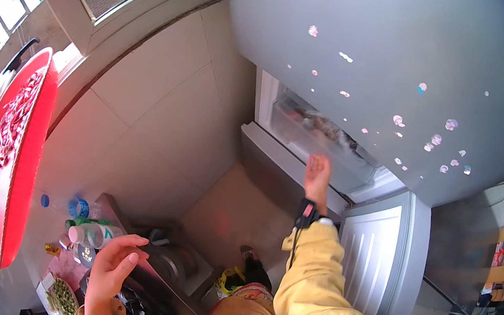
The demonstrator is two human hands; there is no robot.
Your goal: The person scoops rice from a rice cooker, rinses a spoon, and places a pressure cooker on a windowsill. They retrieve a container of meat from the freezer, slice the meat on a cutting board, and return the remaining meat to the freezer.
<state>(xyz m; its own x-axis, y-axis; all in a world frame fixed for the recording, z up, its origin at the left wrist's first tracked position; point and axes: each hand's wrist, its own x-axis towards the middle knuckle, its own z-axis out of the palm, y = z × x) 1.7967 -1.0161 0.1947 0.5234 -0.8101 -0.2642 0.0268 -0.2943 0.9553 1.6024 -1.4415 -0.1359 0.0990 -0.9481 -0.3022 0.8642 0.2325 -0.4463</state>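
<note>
My right hand [318,172], with a black band on the wrist, is at the front of a clear freezer drawer [304,133] low in a grey refrigerator [375,53]. Its fingers are curled; whether they grip the drawer front is not plain. Bagged food [329,127] shows inside the drawer. The freezer door [369,258] stands open, its ribbed white inner side showing. My left hand [117,257] hangs in the air at the lower left with its fingers apart and nothing in it, near some plastic bottles [96,235].
On the left, a red tray [23,182] holds dark red dried pieces on a sill by a barred window. Below are a metal-edged shelf [155,280], a black plastic bag [145,313] and a plate of green pods or beans [64,298]. A yellow bag [228,281] lies near my foot.
</note>
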